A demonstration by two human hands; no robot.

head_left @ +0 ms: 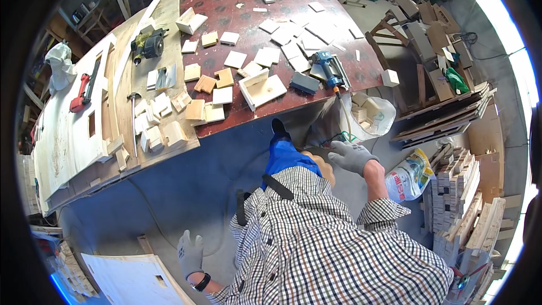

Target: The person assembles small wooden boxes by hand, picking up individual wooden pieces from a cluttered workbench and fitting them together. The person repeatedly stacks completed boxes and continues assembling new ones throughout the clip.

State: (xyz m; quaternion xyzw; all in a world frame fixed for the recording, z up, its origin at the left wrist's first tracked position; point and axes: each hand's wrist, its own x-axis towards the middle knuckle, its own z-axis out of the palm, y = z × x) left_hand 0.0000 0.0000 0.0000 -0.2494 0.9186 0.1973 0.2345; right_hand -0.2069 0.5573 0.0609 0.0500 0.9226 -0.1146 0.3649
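My left hand [191, 253], in a grey work glove, hangs low beside my body with its fingers apart and nothing in it. A white wooden panel [132, 277] with a small cutout lies nearest to it. My right hand [353, 157], gloved the same way, is held out to the right with its fingers loosely stretched and no object visible in it. Just beyond that hand stands a clear plastic bag [383, 114] with wood blocks inside. A blue air nailer [329, 70] rests on the red-brown tabletop [226, 8] near its front right corner, its hose dropping over the edge.
Scattered over the tabletop are pale wood pieces [263, 88]. On the left lie a hammer [134, 121], a green-black power tool [148, 45] and a red tool [83, 91]. Stacked boards [451, 186] and a printed sack [409, 176] sit to the right.
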